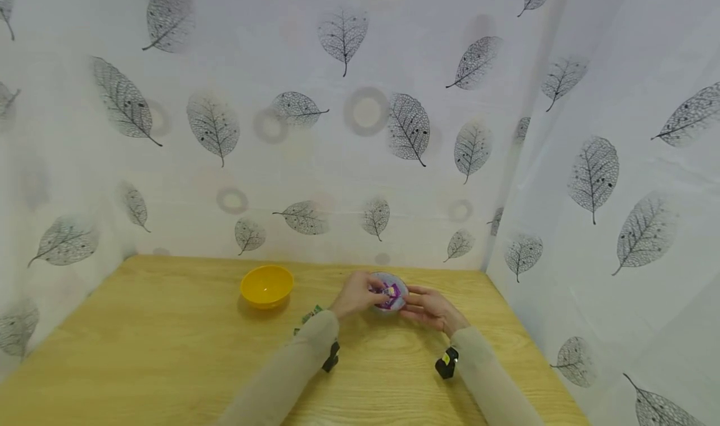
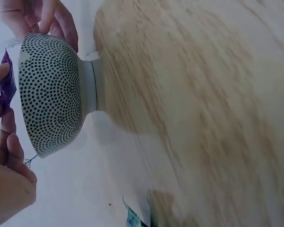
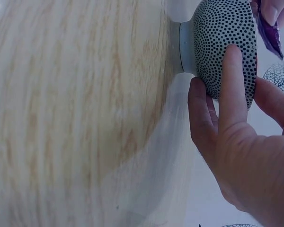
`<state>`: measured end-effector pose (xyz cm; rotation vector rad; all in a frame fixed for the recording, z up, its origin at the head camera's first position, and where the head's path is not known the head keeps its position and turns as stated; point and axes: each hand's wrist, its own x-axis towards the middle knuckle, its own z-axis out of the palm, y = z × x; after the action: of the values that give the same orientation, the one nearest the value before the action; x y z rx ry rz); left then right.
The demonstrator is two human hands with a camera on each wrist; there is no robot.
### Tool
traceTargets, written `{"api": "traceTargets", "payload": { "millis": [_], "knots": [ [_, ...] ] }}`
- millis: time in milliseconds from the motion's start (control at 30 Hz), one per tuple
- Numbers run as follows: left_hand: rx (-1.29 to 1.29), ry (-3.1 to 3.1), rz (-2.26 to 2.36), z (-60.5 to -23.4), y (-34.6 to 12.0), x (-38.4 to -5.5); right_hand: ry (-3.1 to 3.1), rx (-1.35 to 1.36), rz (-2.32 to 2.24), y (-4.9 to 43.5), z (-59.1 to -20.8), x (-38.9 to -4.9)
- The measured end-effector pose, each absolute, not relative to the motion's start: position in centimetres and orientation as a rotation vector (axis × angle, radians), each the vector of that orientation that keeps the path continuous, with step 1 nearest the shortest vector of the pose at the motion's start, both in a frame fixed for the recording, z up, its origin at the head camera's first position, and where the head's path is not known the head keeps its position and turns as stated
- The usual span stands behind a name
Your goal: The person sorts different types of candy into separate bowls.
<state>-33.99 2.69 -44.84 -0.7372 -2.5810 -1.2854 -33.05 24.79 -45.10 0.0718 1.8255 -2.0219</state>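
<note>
My left hand pinches a small shiny purple packet between thumb and fingers, over the mouth of a bowl. The bowl is light-coloured, with dense black dots outside and a plain foot, and stands upright on the table. Around its right side, my right hand holds it: one finger lies along the dotted wall, the thumb is at the rim and other fingers are low near the foot. From above, purple wrapping overlaps the bowl's inside; the bottom of the bowl is hidden.
A yellow bowl stands to the left on the wooden table. Between it and my left forearm lie green packets, partly covered by the sleeve. A leaf-print curtain hangs behind the table and along its right side.
</note>
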Motion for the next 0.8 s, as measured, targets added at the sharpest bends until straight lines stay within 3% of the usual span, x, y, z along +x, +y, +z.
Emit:
{"api": "traceTargets", "payload": {
  "millis": [367, 800],
  "knots": [
    [-0.612, -2.613, -1.092, -45.3, 3.8, -33.7, 1.806, 0.04, -2.02, 24.6, -45.2, -33.1],
    [-0.619, -2.585, -1.367, -44.5, 1.7, -33.7, 1.797, 0.023, -2.022, 25.0, -45.2, -33.2]
  ]
}}
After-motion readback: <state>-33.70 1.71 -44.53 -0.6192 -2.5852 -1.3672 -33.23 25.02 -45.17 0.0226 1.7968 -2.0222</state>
